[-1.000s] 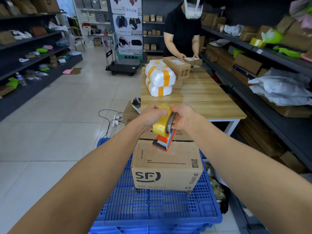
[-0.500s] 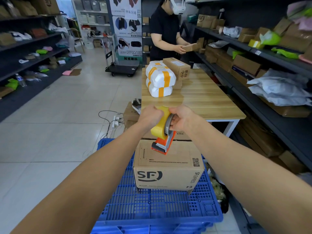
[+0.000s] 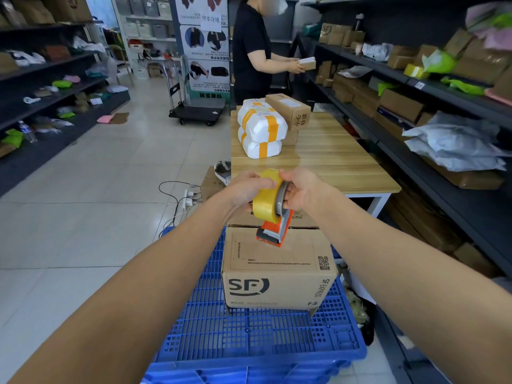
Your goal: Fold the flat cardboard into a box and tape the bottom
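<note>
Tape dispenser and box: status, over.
Left grip and right grip both hold tape dispenser above box. Box folded, sits on blue pallet, no tape seen. Nothing between them.

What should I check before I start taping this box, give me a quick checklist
1. Grip: left hand and right hand both hold the tape dispenser: ok.
2. Upward face of the box lies flat and shut: ok.
3. Box seated level on the blue pallet: cannot tell, lower flaps poke out at its corners.
4. Tape end free at the blade: cannot tell.
5. Dispenser mouth on the cardboard: not ok, it hangs above the box.
</note>
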The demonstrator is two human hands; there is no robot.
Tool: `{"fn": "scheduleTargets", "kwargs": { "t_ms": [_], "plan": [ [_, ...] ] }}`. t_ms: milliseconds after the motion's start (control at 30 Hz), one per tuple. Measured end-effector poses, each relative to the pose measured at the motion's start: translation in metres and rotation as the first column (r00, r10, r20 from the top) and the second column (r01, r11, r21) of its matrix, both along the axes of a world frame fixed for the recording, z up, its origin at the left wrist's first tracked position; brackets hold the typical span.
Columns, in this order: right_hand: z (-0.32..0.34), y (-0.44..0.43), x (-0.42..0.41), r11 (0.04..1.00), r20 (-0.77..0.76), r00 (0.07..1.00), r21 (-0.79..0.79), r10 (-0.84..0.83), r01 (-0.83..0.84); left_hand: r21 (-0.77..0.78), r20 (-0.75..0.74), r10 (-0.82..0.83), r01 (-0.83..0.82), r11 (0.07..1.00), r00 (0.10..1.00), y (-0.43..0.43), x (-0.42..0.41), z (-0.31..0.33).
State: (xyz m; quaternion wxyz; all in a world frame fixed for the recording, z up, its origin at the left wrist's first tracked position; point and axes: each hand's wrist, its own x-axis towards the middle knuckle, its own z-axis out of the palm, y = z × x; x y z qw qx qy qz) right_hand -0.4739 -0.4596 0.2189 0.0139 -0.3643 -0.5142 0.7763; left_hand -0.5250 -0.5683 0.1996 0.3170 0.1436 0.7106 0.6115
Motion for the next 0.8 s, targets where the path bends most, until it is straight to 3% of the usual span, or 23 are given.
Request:
{"fn": "scheduleTargets", "kwargs": {
  "t_ms": [800],
  "plan": [
    [-0.002, 0.004, -0.005, 0.996, -0.016, 0.997, -0.062, -0.071, 0.070, -0.024, -0.057, 0.082, -0.084, 0.996, 0.995, 0.018, 0.001, 0.000]
  ]
}}
